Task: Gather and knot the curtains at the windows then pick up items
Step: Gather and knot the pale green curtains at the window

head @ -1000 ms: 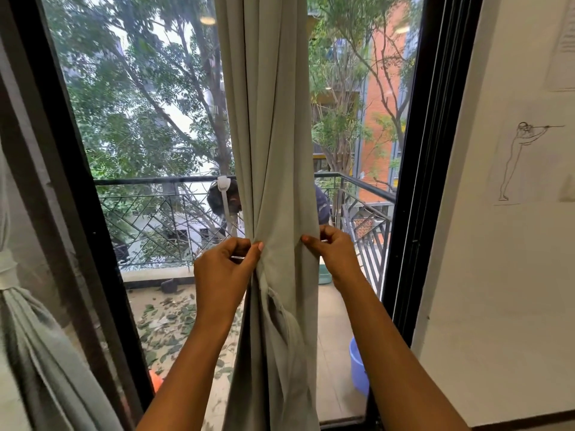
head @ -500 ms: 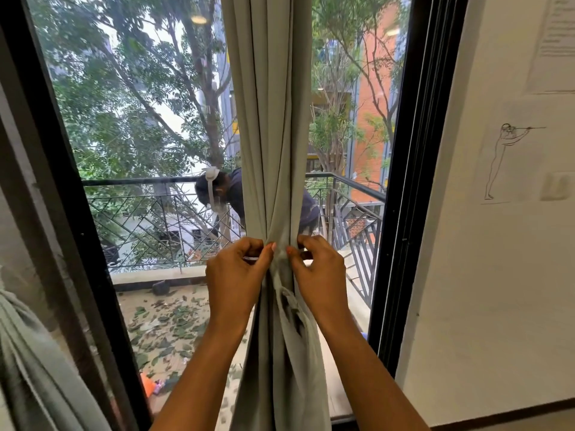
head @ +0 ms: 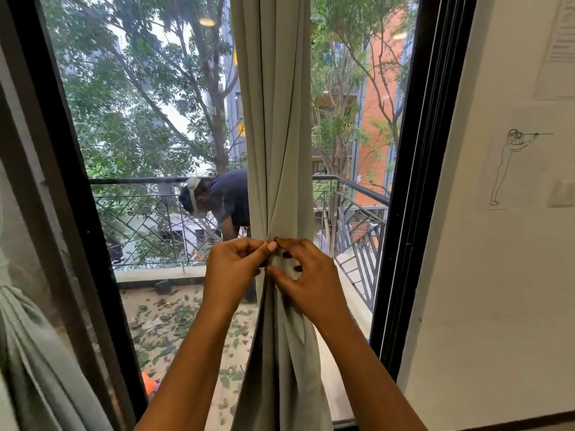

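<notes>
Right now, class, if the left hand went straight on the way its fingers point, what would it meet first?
The curtain, which it pinches: the left hand points rightward into the gathered bunch. Just past the fabric is the right hand, thumb tips seemingly touching, though depth is unclear.

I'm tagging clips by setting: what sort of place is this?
Probably an upper-floor room opening onto a balcony: a grey-green fabric curtain hangs at a black-framed glass door, a black metal railing and treetops lie outside, and a pencil line drawing is on the white wall.
</notes>
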